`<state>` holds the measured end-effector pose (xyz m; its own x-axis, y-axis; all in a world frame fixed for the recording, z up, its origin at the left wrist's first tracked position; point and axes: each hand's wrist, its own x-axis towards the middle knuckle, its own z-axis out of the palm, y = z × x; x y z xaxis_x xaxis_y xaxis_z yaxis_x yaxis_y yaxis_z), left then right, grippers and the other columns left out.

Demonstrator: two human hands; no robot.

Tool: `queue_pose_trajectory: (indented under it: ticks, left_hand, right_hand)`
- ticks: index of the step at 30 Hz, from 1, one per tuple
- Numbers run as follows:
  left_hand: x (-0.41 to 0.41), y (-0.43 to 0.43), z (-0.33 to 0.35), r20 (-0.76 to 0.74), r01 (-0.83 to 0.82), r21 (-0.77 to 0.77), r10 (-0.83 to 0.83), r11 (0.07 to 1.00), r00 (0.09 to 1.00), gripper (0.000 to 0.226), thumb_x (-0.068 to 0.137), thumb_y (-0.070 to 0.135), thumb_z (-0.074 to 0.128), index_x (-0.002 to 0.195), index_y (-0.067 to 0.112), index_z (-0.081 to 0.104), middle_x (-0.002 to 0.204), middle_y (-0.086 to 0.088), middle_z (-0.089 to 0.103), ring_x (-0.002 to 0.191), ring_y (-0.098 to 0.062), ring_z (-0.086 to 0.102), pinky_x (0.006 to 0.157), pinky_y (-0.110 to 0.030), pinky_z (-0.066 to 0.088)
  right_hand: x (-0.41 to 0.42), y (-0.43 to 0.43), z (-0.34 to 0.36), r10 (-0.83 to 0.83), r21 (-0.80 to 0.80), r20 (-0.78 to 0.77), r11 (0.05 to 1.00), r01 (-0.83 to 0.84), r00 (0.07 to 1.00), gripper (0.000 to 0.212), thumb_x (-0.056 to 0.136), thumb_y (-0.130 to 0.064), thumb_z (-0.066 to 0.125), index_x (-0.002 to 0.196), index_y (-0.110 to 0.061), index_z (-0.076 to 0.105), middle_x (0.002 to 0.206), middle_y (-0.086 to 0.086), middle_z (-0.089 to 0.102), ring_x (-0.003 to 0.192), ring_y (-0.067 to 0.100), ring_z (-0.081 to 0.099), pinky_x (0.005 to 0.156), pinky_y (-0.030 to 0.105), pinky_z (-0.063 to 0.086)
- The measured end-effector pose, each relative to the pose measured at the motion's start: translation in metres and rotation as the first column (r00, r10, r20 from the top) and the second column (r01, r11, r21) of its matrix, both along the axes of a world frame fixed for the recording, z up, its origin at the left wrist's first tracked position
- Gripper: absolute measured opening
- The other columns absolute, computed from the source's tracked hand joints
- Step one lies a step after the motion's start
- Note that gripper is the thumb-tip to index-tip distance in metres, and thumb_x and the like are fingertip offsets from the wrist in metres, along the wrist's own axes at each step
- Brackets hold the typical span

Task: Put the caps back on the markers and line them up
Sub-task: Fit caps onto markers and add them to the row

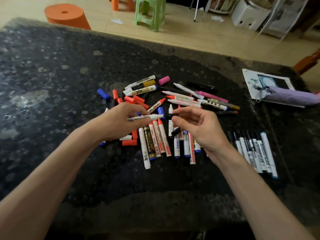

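- Dark speckled stone table [52, 75], tiled floor [190, 37] beyond.
- Pinched in left hand [119, 122]: slim white marker [145, 117], lying left-right, tip aimed right.
- Pinched by right hand [195, 127]: black cap [170, 116], just right of tip, not yet on.
- Underneath, smooth plastic pile [155, 144]; capped row [254, 149] near right.

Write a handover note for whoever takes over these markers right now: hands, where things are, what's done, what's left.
Left hand: grips a white marker, bare tip pointing at the right hand.
Right hand: pinches a black cap just off that tip, not yet on.
Done: a row of capped markers lined up on the right of the table.
Left: the pile in the middle, many markers uncapped, with loose caps in red, blue and pink among them.
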<state>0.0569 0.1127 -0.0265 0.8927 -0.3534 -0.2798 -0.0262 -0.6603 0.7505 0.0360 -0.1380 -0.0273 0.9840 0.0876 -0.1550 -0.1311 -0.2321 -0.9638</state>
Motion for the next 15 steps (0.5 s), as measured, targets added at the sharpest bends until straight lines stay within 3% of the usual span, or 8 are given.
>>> queue_pose_trajectory:
  ticks: [4,7,9,11,14,15]
  left_hand:
    - [-0.002,-0.009,0.003,0.013,0.039,-0.017,-0.039,0.999,0.999,0.032,0.086,0.063,0.058,0.107,0.044,0.073,0.095,0.019,0.070,0.096,0.002,0.063,0.092,-0.030,0.050]
    - [-0.003,-0.017,0.004,0.065,0.071,-0.041,-0.069,0.997,0.996,0.040,0.082,0.066,0.055,0.105,0.040,0.076,0.094,0.018,0.073,0.093,0.002,0.066,0.087,-0.028,0.053]
    - [-0.003,-0.022,0.002,0.129,0.069,-0.033,-0.065,0.997,0.990,0.034,0.087,0.062,0.058,0.103,0.039,0.078,0.086,0.018,0.072,0.086,0.001,0.066,0.082,-0.033,0.055]
    - [-0.004,-0.026,-0.002,0.174,0.048,0.007,-0.048,0.999,0.983,0.027,0.092,0.062,0.058,0.102,0.044,0.076,0.083,0.017,0.070,0.084,-0.003,0.066,0.079,-0.042,0.056]
    - [-0.005,-0.030,-0.006,0.182,0.023,0.154,-0.051,0.988,0.982,0.029,0.095,0.066,0.052,0.109,0.049,0.072,0.092,0.013,0.073,0.090,-0.008,0.067,0.070,-0.038,0.052]
    - [-0.006,-0.031,-0.008,0.179,0.027,0.149,-0.053,0.989,0.982,0.029,0.096,0.066,0.051,0.110,0.050,0.071,0.093,0.011,0.074,0.089,-0.010,0.068,0.073,-0.043,0.054]
  right_hand:
    - [-0.004,-0.002,-0.001,0.062,-0.057,0.040,0.997,-0.060,0.997,0.022,0.088,-0.013,0.081,0.109,-0.017,0.077,0.101,-0.005,0.079,0.099,0.011,0.076,0.091,0.031,0.061]
    - [-0.005,-0.003,-0.001,0.122,-0.109,0.110,0.988,-0.110,0.986,0.018,0.090,-0.011,0.079,0.108,-0.014,0.076,0.098,-0.004,0.079,0.093,0.012,0.077,0.088,0.030,0.061]
    - [-0.005,-0.004,-0.003,0.133,-0.156,0.157,0.982,-0.108,0.979,0.017,0.092,-0.009,0.077,0.108,-0.013,0.076,0.096,-0.003,0.079,0.089,0.012,0.077,0.086,0.029,0.062]
    - [-0.007,-0.004,-0.006,0.123,-0.191,0.188,0.978,-0.086,0.975,0.019,0.093,-0.008,0.076,0.109,-0.017,0.078,0.095,-0.004,0.080,0.087,0.011,0.077,0.086,0.031,0.063]
    - [-0.013,0.000,-0.013,0.078,-0.190,0.232,0.981,-0.033,0.970,0.025,0.094,-0.010,0.076,0.109,-0.029,0.077,0.095,-0.008,0.080,0.087,0.010,0.077,0.087,0.038,0.063]
    - [-0.015,0.001,-0.016,0.059,-0.179,0.247,0.984,-0.014,0.967,0.027,0.094,-0.010,0.075,0.108,-0.032,0.076,0.095,-0.009,0.080,0.089,0.009,0.077,0.088,0.038,0.063]
